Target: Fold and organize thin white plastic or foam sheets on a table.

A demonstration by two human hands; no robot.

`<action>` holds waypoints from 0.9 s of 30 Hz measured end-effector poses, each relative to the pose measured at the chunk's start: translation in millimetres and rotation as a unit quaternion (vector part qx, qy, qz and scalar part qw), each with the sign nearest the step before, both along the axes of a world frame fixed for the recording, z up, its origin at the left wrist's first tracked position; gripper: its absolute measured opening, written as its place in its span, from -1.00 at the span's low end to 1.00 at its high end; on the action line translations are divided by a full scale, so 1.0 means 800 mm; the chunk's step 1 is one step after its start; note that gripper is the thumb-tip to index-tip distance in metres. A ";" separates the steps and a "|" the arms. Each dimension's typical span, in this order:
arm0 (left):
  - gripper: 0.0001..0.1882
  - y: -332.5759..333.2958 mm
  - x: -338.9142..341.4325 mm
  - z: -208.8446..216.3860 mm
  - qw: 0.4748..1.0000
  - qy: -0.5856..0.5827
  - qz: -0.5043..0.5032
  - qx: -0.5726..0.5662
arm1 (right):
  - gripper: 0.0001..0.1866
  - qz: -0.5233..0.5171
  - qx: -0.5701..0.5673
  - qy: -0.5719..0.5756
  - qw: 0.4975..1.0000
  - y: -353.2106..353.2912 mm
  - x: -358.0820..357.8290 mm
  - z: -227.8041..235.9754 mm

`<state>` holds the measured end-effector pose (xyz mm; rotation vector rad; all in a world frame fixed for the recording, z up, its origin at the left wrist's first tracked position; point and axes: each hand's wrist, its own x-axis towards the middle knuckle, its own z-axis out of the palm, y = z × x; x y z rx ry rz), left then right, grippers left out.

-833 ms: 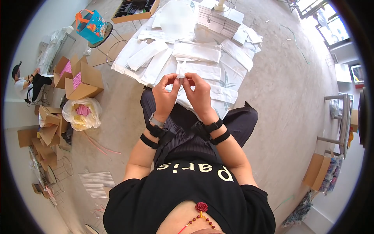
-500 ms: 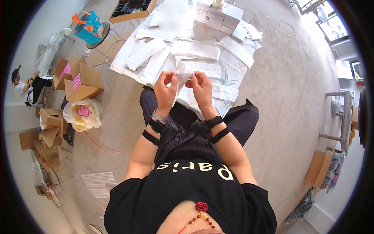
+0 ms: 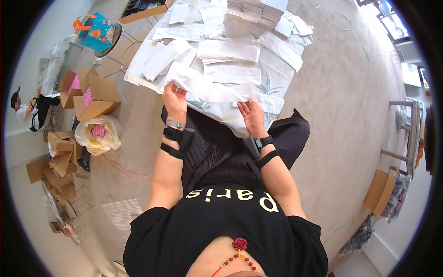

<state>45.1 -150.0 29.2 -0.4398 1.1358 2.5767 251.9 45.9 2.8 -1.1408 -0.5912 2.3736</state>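
A thin white sheet (image 3: 210, 91), soft and partly see-through, stretches between my two hands above the near part of the table. My left hand (image 3: 175, 102) grips its left end, fingers curled under the crumpled edge. At the right end my right hand (image 3: 253, 116) pinches the lower edge, its other fingers partly spread. Whether the sheet is paper or plastic film I cannot tell. Beyond it, flat white packets (image 3: 228, 50) lie in small piles on the leaf-patterned tablecloth (image 3: 267, 87). Another long white packet (image 3: 166, 59) rests at the left.
Stacked white boxes (image 3: 260, 14) stand at the table's far side. A blue bag (image 3: 98, 34) sits on a round stool to the left. Open cartons (image 3: 99, 94) and a plastic sack (image 3: 98, 136) are on the floor. Another person (image 3: 28, 108) sits at the far left.
My hands have moved apart, the left one leftward and the right one rightward and nearer. The sheet, bunched between my fingers before, is now spread out sideways.
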 end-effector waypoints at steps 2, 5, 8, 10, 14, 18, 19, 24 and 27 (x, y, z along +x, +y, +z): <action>-0.75 -0.041 -0.035 -0.055 0.999 -0.028 0.043 0.004 | -0.84 0.009 -0.008 -0.005 1.000 0.004 0.010 -0.014; -0.59 -0.025 -0.026 -0.044 0.996 -0.006 0.072 0.056 | -0.83 0.009 0.027 -0.079 0.996 0.021 0.035 -0.040; -0.65 -0.029 -0.031 -0.061 0.998 0.007 0.056 -0.034 | -0.82 0.061 0.086 -0.138 0.985 0.028 0.044 -0.051; -0.67 -0.065 -0.056 -0.116 0.989 0.012 0.074 -0.124 | -0.79 0.111 0.145 -0.183 0.966 0.022 0.033 -0.036; -0.63 -0.054 -0.059 -0.124 0.975 0.083 0.070 -0.194 | -0.76 0.113 0.197 -0.224 0.948 0.028 0.037 -0.045; -0.62 -0.041 -0.067 -0.106 0.978 0.099 0.061 -0.174 | -0.72 0.110 0.256 -0.250 0.927 0.035 0.045 -0.067; -0.62 -0.039 -0.067 -0.099 0.978 0.098 0.057 -0.174 | -0.71 0.113 0.269 -0.258 0.921 0.036 0.045 -0.069; -0.61 -0.045 -0.072 -0.085 0.977 0.091 0.053 -0.185 | -0.69 0.134 0.282 -0.272 0.910 0.034 0.039 -0.062; -0.63 -0.048 -0.074 -0.091 0.967 0.128 0.063 -0.210 | -0.68 0.148 0.279 -0.276 0.908 0.034 0.038 -0.060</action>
